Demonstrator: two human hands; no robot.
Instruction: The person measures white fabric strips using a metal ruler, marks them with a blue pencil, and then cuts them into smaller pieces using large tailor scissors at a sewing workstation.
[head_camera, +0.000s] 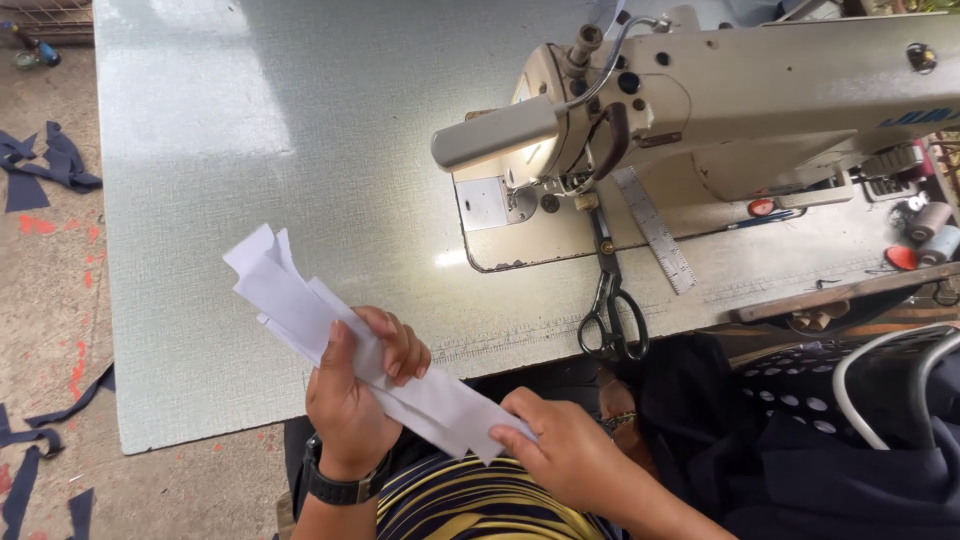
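Head cam showed both hands holding a stack of white fabric strips over the near edge of the tabletop. Left hand had a closed grip around the middle, right hand pinched the near end. Black scissors lay just right, by the sewing machine.

Sewing machine sits on the surface at far right. Scissors lie on the surface before the machine, ruler just right of them. Thread spools at far right edge. Fabric strips held over the near edge (above the lap): left hand mid-strip, right hand at their right end. Scraps on floor, left of surface.
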